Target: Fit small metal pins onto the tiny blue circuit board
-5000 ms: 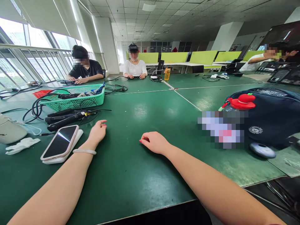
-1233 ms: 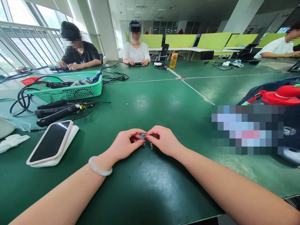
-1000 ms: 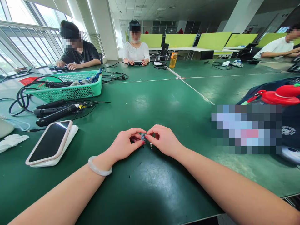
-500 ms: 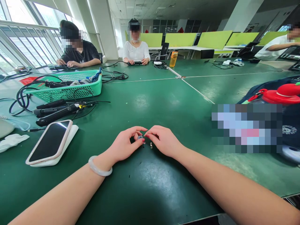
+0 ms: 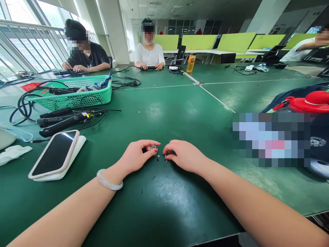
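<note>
My left hand (image 5: pixel 137 157) rests on the green table (image 5: pixel 159 206), its thumb and forefinger pinched on a tiny blue-grey part (image 5: pixel 153 147). A pale bangle sits on that wrist. My right hand (image 5: pixel 183 157) lies a few centimetres to the right with fingers curled down to the table. Its fingertips touch a tiny piece (image 5: pixel 166 159); whether they grip it is hidden. A few dark specks (image 5: pixel 158 156) lie between the two hands.
A phone (image 5: pixel 53 154) on a white pad lies to the left, beyond it black corded devices (image 5: pixel 61 121) and a green basket (image 5: pixel 77 97). A red-lidded bottle (image 5: pixel 308 103) and dark bag stand at right. People sit across the table; an orange bottle (image 5: pixel 190 63) stands far off.
Five seconds ago my hands lay apart and empty. They then met, both pinching the small part. Now my right hand has let go and drawn slightly right; my left keeps the part.
</note>
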Motion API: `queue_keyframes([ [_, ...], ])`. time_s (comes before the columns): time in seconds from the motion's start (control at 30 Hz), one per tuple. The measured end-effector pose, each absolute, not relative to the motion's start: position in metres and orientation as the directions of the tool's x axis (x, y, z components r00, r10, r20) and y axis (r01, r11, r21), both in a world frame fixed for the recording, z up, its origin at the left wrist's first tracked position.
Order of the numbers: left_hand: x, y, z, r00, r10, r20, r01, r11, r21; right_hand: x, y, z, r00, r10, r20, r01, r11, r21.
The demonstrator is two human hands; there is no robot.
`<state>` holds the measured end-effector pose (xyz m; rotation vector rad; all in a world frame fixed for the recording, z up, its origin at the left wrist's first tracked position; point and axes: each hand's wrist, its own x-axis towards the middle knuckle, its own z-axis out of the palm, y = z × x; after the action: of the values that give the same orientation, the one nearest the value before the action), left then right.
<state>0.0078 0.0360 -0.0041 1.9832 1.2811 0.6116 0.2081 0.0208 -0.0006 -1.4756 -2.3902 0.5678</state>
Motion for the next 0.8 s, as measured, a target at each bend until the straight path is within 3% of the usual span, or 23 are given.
queue_keyframes([
  [0.33, 0.007, 0.038, -0.0081, 0.387, 0.921, 0.037, 0.54, -0.259, 0.8, 0.2093, 0.0288, -0.0041, -0.435, 0.9, 0.009, 0.766, 0.375, -0.523],
  [0.63, 0.0067, 0.0377, -0.0091, 0.411, 0.909, 0.065, 0.527, -0.296, 0.796, 0.2108, 0.0321, -0.0104, -0.367, 0.925, 0.103, 0.747, 0.358, -0.561],
  [0.8, 0.0063, 0.0372, -0.007, 0.361, 0.925, 0.116, 0.598, -0.325, 0.733, 0.2082, 0.0304, -0.0104, -0.33, 0.93, 0.16, 0.71, 0.357, -0.607],
])
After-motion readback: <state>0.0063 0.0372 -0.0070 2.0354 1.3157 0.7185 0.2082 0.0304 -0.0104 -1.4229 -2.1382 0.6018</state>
